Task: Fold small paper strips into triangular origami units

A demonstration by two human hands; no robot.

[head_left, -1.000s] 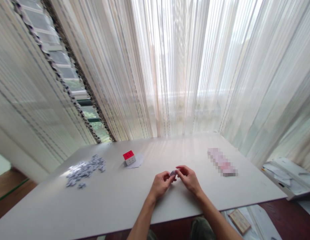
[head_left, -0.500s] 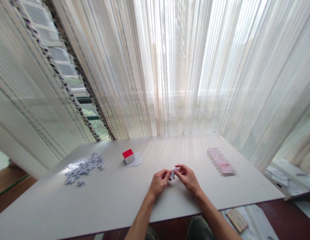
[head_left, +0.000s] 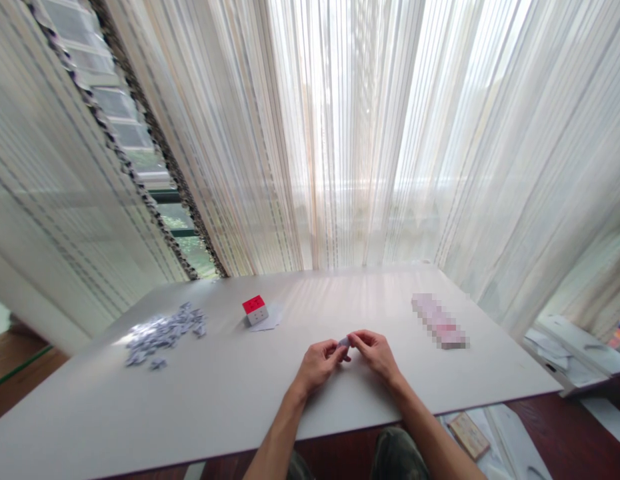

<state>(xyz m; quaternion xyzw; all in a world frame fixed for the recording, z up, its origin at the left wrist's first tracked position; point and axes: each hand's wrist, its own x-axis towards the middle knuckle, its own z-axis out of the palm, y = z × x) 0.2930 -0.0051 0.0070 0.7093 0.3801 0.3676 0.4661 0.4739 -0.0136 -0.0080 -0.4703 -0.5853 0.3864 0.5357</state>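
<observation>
My left hand (head_left: 317, 363) and my right hand (head_left: 375, 353) meet over the middle of the white table (head_left: 230, 400), fingertips pinched together on a small pale folded paper piece (head_left: 344, 342). Both hands rest just above the tabletop near its front edge. A heap of several similar small folded paper pieces (head_left: 163, 331) lies at the left of the table. A red-topped cube (head_left: 255, 310) sits on a white sheet behind my left hand.
A blurred pinkish stack (head_left: 439, 321) lies at the right of the table. Sheer striped curtains (head_left: 340, 133) hang behind the far edge. A low white unit with papers (head_left: 570, 357) stands to the right, and a small brown box (head_left: 469, 435) lies on the floor.
My fingers have worked the small paper piece, drawing closer around it so less of it shows. The view has drifted slightly.
</observation>
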